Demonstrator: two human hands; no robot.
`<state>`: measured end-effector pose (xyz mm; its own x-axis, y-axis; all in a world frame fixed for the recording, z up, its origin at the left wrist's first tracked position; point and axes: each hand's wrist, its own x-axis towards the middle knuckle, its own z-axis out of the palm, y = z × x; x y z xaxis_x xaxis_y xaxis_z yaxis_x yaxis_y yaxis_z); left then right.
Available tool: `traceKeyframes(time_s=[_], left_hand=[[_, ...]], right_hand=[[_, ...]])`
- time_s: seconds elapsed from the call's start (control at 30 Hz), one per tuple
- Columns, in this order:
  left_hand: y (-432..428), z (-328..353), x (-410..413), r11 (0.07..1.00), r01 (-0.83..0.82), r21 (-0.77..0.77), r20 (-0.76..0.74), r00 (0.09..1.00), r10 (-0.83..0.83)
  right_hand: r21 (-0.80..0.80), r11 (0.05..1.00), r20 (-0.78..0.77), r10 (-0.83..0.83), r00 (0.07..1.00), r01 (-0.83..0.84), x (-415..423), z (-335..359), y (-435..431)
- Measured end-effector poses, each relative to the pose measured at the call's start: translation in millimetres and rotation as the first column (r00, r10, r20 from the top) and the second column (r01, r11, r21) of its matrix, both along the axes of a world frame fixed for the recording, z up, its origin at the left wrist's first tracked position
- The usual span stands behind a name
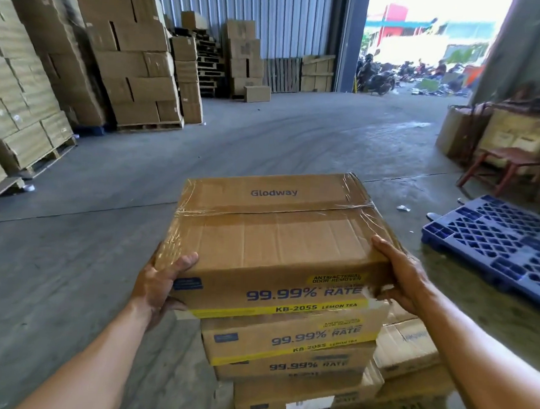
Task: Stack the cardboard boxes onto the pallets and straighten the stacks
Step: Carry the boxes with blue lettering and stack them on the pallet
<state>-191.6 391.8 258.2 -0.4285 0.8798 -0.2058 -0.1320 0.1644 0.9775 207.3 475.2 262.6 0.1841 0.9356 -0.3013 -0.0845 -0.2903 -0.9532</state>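
Observation:
A taped brown cardboard box marked "Glodway" sits on top of a stack of like boxes right in front of me. My left hand grips its near left corner, thumb on top and fingers under the edge. My right hand clasps the near right corner, thumb on top and fingers on the side. The top box overhangs the one below to the left. What the stack stands on is hidden. A lower box lies to the right of the stack.
An empty blue plastic pallet lies on the concrete floor to my right. Tall box stacks on wooden pallets line the left and back wall. A red stool and clutter stand at right. The doorway opens onto parked motorbikes.

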Motion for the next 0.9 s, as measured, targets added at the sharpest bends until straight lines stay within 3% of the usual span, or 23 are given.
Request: traceKeyframes(time_s=[0.23,0.37,0.5,0.77,0.83,0.9], left_hand=[[-1.7,39.1,-54.3,0.948,0.288,0.136,0.008,0.956,-0.292],[-20.4,45.9,-53.9,0.882,0.450,0.138,-0.001,0.891,-0.454],[-53.4,46.3,-14.6,0.776,0.613,0.147,0.011,0.783,-0.622],[-148.1,29.5,112.7,0.552,0.827,0.107,-0.005,0.556,-0.831],[-168.8,5.6,153.6,0.542,0.837,0.072,-0.034,0.545,-0.837],[-222.8,3.9,192.4,0.459,0.888,0.036,-0.085,0.461,-0.884]], right_hand=[[0.130,0.957,-0.099,-0.249,0.963,0.260,-44.4,36.0,-108.3],[0.094,0.897,-0.120,-0.420,0.899,0.432,-53.1,39.9,-209.2],[0.080,0.768,-0.085,-0.629,0.772,0.635,-40.2,48.0,-319.3],[0.052,0.495,-0.033,-0.867,0.497,0.867,-5.6,51.4,-549.9],[0.034,0.400,-0.009,-0.916,0.400,0.916,-2.6,43.3,-617.6],[0.028,0.285,0.032,-0.958,0.284,0.958,-0.4,34.0,-689.4]])
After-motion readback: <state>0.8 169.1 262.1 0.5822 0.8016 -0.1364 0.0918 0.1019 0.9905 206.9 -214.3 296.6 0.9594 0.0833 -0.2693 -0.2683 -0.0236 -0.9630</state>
